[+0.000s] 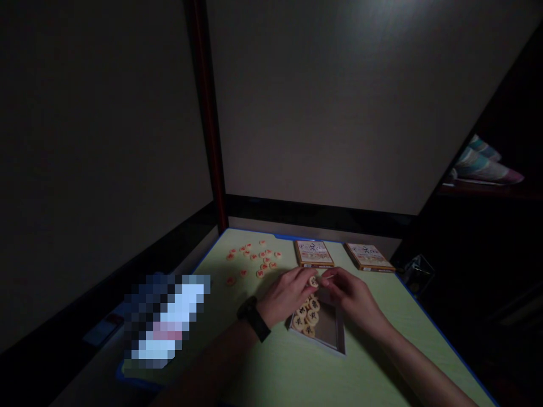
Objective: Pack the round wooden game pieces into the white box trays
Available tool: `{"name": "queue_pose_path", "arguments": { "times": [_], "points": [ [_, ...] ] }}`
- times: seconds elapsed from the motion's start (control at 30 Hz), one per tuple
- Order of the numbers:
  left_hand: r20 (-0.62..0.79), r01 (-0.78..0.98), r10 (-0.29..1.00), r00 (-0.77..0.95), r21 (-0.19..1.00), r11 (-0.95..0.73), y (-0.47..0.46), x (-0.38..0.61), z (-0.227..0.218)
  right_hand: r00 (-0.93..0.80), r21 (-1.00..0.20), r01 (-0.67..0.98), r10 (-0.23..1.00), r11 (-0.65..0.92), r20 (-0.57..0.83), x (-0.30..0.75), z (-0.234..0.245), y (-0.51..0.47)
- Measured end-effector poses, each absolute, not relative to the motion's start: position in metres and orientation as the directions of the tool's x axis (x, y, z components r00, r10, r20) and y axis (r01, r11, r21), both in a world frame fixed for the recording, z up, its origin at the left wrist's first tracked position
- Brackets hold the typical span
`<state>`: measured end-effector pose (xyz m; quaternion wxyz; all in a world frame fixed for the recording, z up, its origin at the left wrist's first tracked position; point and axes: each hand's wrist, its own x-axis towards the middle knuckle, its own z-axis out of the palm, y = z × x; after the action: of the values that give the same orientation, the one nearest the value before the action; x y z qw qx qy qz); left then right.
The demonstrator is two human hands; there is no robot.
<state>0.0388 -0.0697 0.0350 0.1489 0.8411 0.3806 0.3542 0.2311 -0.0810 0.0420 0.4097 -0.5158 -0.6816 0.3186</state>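
Over an open shallow box (pixel 340 334), my left hand (pixel 286 293) grips a round xiangqi piece (pixel 313 281) with a dark character on its face. My right hand (pixel 350 294) is on the other side of that piece, with thumb and fingers drawn together; whatever they may hold is hidden. Several pale pieces with dark characters (pixel 313 316) lie in the left part of the box, some under my left hand. A dark watch (pixel 253 318) sits on my left wrist.
Loose pieces with red characters (pixel 265 260) are scattered on the pale green table (pixel 263 373), left of my hands. Two printed game boxes (pixel 314 253) (pixel 369 256) lie at the back edge. A pixelated bright patch (pixel 169 322) covers the left edge. Walls rise behind.
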Motion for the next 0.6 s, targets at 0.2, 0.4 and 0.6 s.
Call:
{"name": "queue_pose_path", "arguments": {
  "times": [0.2, 0.4, 0.6],
  "points": [
    [0.363, 0.385, 0.777, 0.515, 0.711, -0.588, -0.075, 0.042, 0.046, -0.27, -0.974, 0.213, 0.963, 0.083, 0.023, 0.232, 0.048, -0.08],
    [0.369, 0.353, 0.76, 0.535, 0.72, -0.598, -0.077, 0.037, 0.061, -0.389, -0.959, 0.284, 0.914, 0.002, -0.114, 0.236, 0.06, -0.087],
    [0.256, 0.575, 0.822, 0.509, 0.609, -0.546, -0.062, 0.021, 0.062, -0.421, -0.902, 0.428, 0.894, 0.047, -0.154, 0.223, 0.043, -0.101]
  ]
}}
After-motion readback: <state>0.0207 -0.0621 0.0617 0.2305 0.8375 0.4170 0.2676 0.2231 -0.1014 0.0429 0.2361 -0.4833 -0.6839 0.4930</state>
